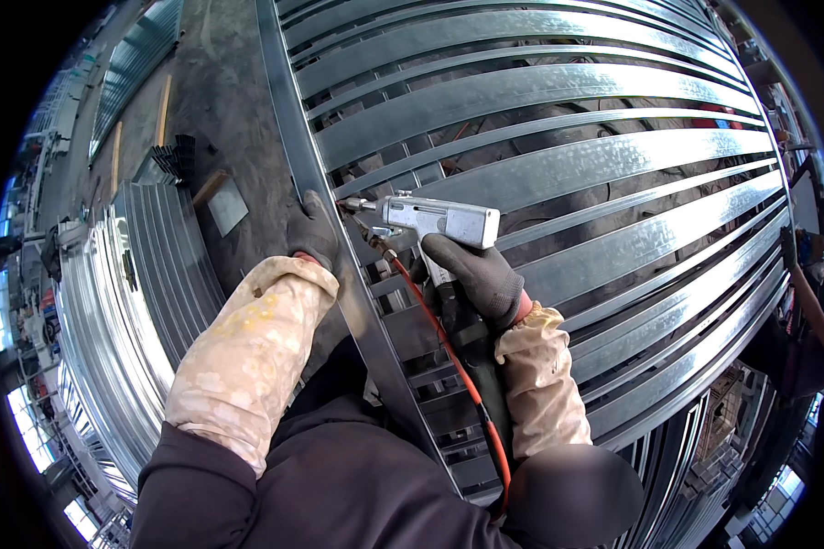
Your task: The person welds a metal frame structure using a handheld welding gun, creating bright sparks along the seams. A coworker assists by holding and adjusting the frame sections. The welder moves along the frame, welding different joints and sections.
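Observation:
My right hand point(478, 279), in a dark grey glove, is closed round the handle of a silver pistol-shaped power tool point(439, 220). The tool's narrow nose points left and meets the edge rail point(343, 274) of a large slatted metal frame point(558, 87). A black cable and an orange-red hose point(444, 334) run from the tool back toward my body. Against the outer side of the rail, close to the nose, my gloved left hand point(314, 231) grips the metal. Its thumb shows, while most of its fingers are hidden.
Long shiny metal profiles point(119, 293) lie stacked at the left. Beyond them, a small metal plate point(227, 209) and dark pieces point(174, 157) rest on the floor. Another person's forearm point(809, 302) reaches the frame's right side. More profiles point(673, 439) stand low at the right.

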The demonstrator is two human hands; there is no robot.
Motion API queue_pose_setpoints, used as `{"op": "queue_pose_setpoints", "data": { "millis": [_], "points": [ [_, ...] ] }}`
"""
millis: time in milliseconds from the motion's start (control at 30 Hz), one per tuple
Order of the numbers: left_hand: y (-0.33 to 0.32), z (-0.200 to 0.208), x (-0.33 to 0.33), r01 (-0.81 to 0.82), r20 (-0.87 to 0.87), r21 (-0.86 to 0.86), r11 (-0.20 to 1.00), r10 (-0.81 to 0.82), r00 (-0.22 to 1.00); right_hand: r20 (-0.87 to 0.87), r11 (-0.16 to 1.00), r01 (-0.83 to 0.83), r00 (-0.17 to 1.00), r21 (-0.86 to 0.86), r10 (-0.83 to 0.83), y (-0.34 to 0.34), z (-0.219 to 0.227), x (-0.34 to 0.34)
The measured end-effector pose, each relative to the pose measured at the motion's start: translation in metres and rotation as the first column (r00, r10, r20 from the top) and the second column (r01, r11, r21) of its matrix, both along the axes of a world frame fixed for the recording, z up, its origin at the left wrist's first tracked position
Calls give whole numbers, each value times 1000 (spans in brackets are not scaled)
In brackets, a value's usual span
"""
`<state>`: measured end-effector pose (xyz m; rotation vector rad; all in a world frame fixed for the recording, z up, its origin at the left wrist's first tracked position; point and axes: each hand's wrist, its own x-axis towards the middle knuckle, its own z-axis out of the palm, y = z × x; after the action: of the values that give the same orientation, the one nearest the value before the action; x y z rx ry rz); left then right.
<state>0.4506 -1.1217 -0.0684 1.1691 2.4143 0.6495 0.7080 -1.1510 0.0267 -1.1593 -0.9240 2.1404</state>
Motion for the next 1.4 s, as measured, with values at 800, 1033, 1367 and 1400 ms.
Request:
{"op": "queue_pose_setpoints", "data": {
  "millis": [800, 1033, 1367, 1400],
  "points": [
    [9, -62, -39, 42, -157, 11, 999, -40, 987, 129, 959, 113, 980, 260, -150, -17, 58, 33],
    [19, -85, -68, 44, -19, 63, 997, -43, 999, 175, 749, 576, 742, 327, -647, -78, 139, 123],
    [26, -59, -17, -145, 335, 10, 989, 133, 933, 208, 212, 766, 104, 607, -973, -347, 268, 168],
    [28, -57, -18, -147, 316, -46, 988, 154, 936, 178, 173, 740, 73, 651, -981, -382, 280, 158]
  ]
}}
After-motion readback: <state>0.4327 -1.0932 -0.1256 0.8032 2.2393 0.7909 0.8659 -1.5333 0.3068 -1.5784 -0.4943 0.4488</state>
